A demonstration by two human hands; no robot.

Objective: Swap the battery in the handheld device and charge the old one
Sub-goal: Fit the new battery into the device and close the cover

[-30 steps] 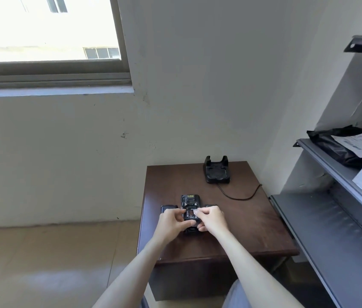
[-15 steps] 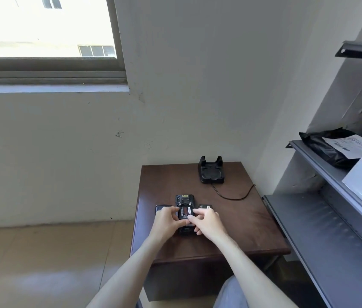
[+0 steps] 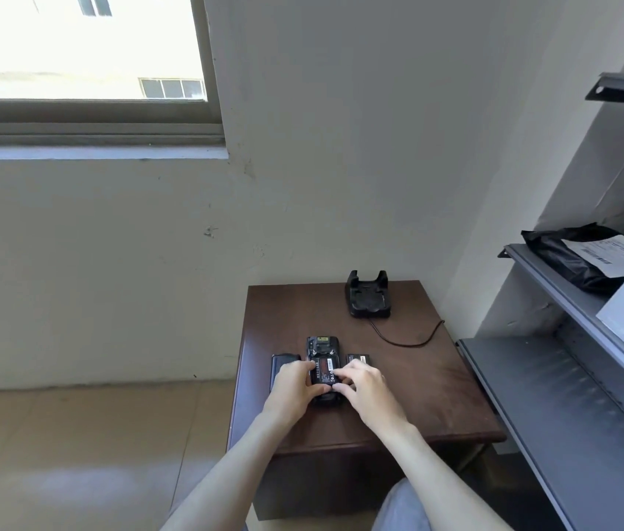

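Both hands press a battery (image 3: 324, 371) into the device (image 3: 322, 346): left hand (image 3: 295, 385) and right hand (image 3: 366, 387) grip lightly. Crooked, it could jam.

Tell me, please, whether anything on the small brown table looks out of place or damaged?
Nothing looks damaged. The black handheld device lies face down with its back open, a label-bearing battery showing; the flat black cover lies beside it.

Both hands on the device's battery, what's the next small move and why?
Probably press the battery flat into the device until it seats. The device lies back-up on the table with both hands, left and right, fingertips on the exposed battery. The cover lies to the left, another battery to the right, and the charger stands empty.
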